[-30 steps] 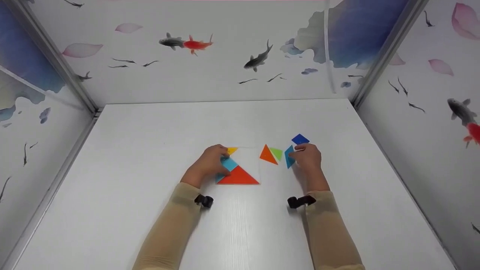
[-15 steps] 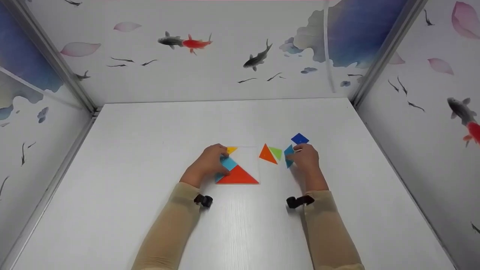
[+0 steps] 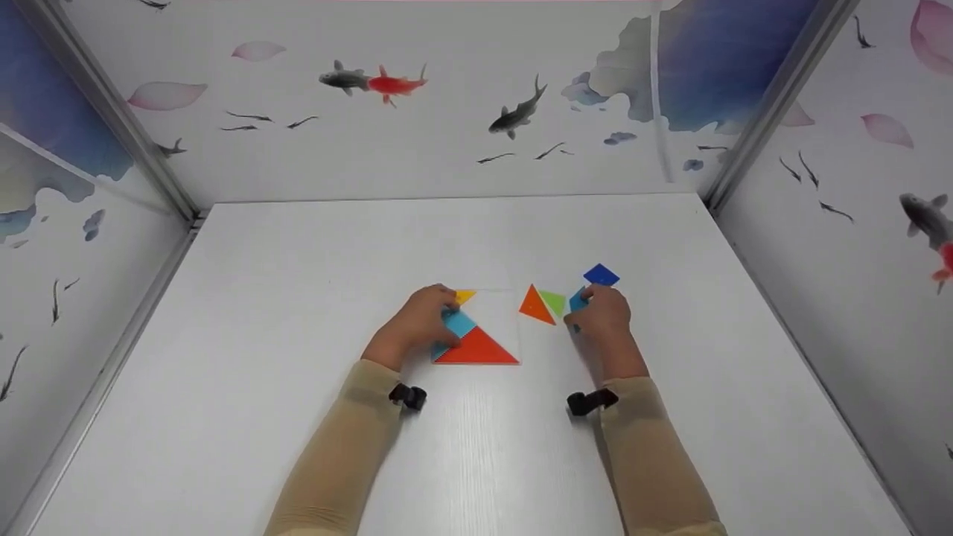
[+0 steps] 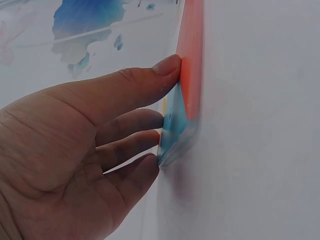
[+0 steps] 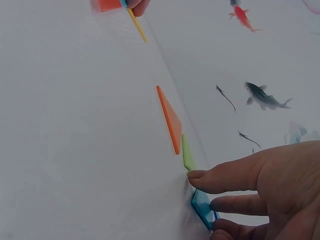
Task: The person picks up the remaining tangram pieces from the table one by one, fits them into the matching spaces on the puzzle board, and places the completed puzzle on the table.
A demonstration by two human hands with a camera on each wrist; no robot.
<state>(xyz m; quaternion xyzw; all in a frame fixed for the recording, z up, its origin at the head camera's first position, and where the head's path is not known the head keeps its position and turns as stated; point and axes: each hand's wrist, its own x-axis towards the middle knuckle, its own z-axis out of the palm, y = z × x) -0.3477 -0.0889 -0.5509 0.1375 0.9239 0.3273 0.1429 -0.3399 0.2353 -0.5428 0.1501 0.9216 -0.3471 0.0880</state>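
Observation:
My left hand [image 3: 413,324] rests on the left side of a clear square tangram tray [image 3: 519,327], its thumb and fingertips pressing on the pieces and edge. In the tray lie a large red triangle [image 3: 479,350], a light-blue piece [image 3: 459,323] partly under the hand and a yellow piece [image 3: 465,297]. My right hand [image 3: 604,316] touches a blue parallelogram-like piece [image 5: 202,207] with its fingertips. The right thumb stands apart from the fingers, close to a green triangle [image 5: 187,156]. Part of the blue piece is hidden by the right hand.
An orange triangle [image 3: 536,307] lies right of the tray, beside the green one. A dark-blue square [image 3: 601,275] sits just beyond the right hand. White panels with painted fish [image 3: 517,112] border the white table [image 3: 335,246].
The right hand has shifted slightly left over the blue piece and now covers more of it; its thumb has come out past the piece's left side. The left hand stays in place.

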